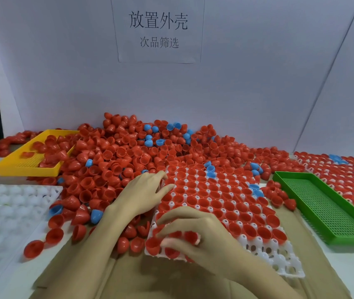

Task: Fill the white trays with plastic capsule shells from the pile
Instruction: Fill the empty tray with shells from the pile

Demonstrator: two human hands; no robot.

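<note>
A white tray [279, 261] lies in the middle, nearly full of red capsule shells [232, 203] and a few blue ones [211, 171]; its near right rows show bare holes. Behind it spreads the big pile of red and blue shells [117, 152]. My left hand [143, 190] reaches in from the left, fingers fairly straight, tips resting on the tray's left edge. My right hand [195, 231] hovers over the tray's near left corner, with its fingers curled round red shells [153, 244] there. Shells under the palm are hidden.
An empty white tray [10, 210] lies at the left, and a yellow perforated tray [29, 167] with some shells is behind it. A green perforated tray [322, 210] sits at the right, with a filled tray [344, 171] beyond. Loose shells [54, 235] dot the cardboard.
</note>
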